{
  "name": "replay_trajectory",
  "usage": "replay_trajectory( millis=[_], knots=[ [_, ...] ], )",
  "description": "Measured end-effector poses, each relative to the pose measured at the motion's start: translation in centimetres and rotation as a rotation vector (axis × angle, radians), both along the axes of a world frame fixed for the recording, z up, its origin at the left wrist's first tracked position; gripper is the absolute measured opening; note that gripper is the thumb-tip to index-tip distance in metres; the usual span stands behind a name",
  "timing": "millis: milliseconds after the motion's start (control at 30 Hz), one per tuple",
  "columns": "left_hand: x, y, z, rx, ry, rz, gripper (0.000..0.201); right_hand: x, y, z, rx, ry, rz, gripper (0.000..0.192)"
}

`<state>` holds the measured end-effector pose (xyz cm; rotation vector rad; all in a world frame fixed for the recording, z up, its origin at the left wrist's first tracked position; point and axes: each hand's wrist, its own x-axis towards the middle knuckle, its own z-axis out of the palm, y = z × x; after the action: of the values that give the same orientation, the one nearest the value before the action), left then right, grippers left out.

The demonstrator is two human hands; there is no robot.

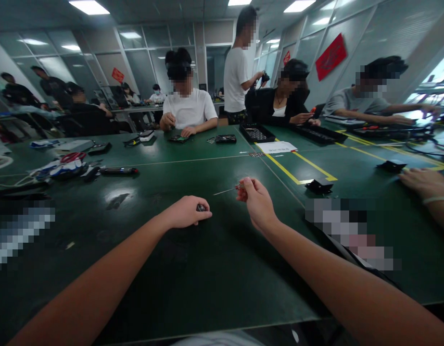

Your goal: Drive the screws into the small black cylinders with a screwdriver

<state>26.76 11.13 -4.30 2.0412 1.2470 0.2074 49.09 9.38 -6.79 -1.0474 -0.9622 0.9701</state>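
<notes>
My left hand rests on the green table with its fingers curled around a small dark part, of which only the tip shows. My right hand hovers just to the right of it, pinching a thin screwdriver by its reddish handle. The metal shaft points left, above the table. The two hands are a short distance apart.
A black screwdriver, red scissors and cables lie at the left. Small black parts sit by the yellow tape line. Another person's hand rests at the right edge. Several people work at the far side with black trays.
</notes>
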Motion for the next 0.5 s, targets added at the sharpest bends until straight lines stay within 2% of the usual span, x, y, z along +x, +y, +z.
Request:
replay_trajectory(
  millis=[133,333,500],
  knots=[
    [-1.7,-0.6,0.7,-0.09,-0.18,0.109,0.03,-0.1,0.0,0.2,-0.003,0.006,0.007,0.032],
    [-5.8,-1.9,1.5,-0.256,-0.549,0.435,0.035,-0.2,-0.1,0.3,-0.021,0.013,0.02,0.032],
    [-10.3,-3.4,2.0,-0.341,-0.875,0.727,0.016,-0.1,0.0,0.0,-0.025,0.011,0.034,0.032]
  ],
)
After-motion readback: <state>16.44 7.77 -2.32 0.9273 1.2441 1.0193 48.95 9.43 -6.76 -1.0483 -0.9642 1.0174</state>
